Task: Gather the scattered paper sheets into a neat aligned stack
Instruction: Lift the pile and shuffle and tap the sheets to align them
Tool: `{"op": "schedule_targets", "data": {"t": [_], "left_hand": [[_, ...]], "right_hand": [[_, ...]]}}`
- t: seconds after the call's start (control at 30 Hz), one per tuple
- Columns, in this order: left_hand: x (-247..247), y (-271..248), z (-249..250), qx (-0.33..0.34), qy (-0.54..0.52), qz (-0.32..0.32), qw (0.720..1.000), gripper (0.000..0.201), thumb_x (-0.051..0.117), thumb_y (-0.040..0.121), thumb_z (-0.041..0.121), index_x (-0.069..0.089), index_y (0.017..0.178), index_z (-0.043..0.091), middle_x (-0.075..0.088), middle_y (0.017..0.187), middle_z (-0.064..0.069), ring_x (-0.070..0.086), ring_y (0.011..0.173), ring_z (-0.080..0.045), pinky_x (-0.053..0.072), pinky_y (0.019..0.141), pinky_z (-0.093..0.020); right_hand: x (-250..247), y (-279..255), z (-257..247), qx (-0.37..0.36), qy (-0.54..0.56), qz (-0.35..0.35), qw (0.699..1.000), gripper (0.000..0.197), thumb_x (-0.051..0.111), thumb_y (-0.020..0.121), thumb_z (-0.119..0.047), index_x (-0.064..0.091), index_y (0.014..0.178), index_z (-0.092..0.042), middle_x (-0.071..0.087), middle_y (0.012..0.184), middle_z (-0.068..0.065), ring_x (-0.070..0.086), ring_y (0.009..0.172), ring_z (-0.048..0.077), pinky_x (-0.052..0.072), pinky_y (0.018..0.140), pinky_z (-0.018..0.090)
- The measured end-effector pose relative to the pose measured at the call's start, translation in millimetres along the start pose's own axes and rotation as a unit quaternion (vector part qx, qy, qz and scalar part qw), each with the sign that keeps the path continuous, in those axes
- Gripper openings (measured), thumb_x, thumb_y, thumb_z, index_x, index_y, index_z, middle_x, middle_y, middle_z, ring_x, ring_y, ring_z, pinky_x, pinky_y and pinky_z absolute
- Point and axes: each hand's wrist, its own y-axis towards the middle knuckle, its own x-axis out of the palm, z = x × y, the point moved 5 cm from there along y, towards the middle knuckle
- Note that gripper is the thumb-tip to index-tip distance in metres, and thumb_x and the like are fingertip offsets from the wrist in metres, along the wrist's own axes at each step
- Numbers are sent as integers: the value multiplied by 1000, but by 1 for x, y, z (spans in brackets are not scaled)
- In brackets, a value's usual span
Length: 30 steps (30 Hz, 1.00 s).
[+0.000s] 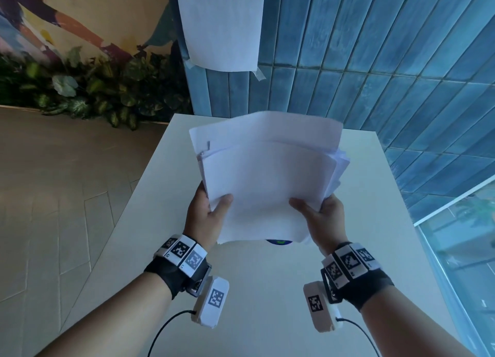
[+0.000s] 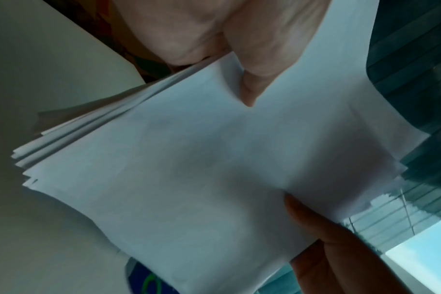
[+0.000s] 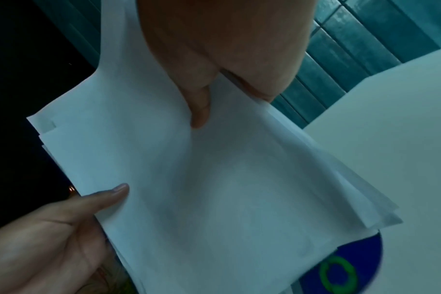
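A loose stack of white paper sheets (image 1: 267,180) (image 2: 189,179) (image 3: 214,189) is lifted above the white table (image 1: 375,222). My left hand (image 1: 207,209) grips its left side, thumb on top and fingers underneath. On the opposite side my right hand (image 1: 318,212) holds the stack the same way. The sheets are uneven: edges fan out at the far end and on the right, and a small piece of tape shows at the far left corner. In each wrist view a thumb presses on the top sheet.
A blue disc with a green ring (image 1: 278,242) (image 3: 340,266) lies on the table under the stack's near edge. Another white sheet (image 1: 222,22) is taped to the blue tiled wall (image 1: 375,62) behind. Plants (image 1: 88,88) and beige floor lie left.
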Motion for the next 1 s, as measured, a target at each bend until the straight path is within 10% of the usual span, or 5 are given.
{"op": "schedule_targets", "data": {"t": [0.17, 0.37, 0.57, 0.87, 1.0], "left_hand": [[-15, 11, -8, -15, -12, -20, 1000, 44, 77, 70, 22, 58, 110, 23, 71, 109, 0, 67, 103, -17, 53, 89, -36], [-9, 10, -13, -35, 35, -39, 998, 19, 68, 86, 9, 66, 90, 28, 73, 89, 15, 69, 83, 3, 51, 79, -18], [-20, 14, -10, -32, 35, -8, 999, 19, 74, 81, 9, 65, 93, 21, 74, 92, 8, 70, 86, -9, 52, 78, -19], [-31, 10, 23, -34, 80, 84, 993, 58, 79, 76, 24, 42, 119, 10, 58, 102, -3, 58, 80, -6, 41, 64, -14], [-36, 9, 26, 1, 52, 105, 993, 58, 80, 74, 16, 43, 119, 21, 53, 118, 1, 54, 105, -16, 52, 88, -32]], "right_hand": [[-4, 2, 3, 24, 14, -39, 999, 54, 83, 67, -3, 50, 106, -21, 68, 99, -1, 68, 90, 12, 57, 72, 28], [0, 6, 13, 18, -103, -53, 993, 14, 76, 79, -10, 63, 84, -15, 69, 79, 1, 67, 79, 26, 50, 61, 22], [-9, 24, -28, -24, -182, -84, 979, 10, 78, 75, -12, 67, 76, -12, 72, 77, 11, 66, 74, 30, 51, 67, 37], [-10, 42, -135, -166, -470, -93, 862, 14, 71, 77, -24, 69, 89, -16, 68, 77, 11, 62, 79, 33, 45, 64, 35], [-9, 46, -143, -151, -548, -99, 817, 21, 66, 79, -16, 71, 99, -23, 71, 93, 11, 64, 89, 33, 40, 66, 31]]}}
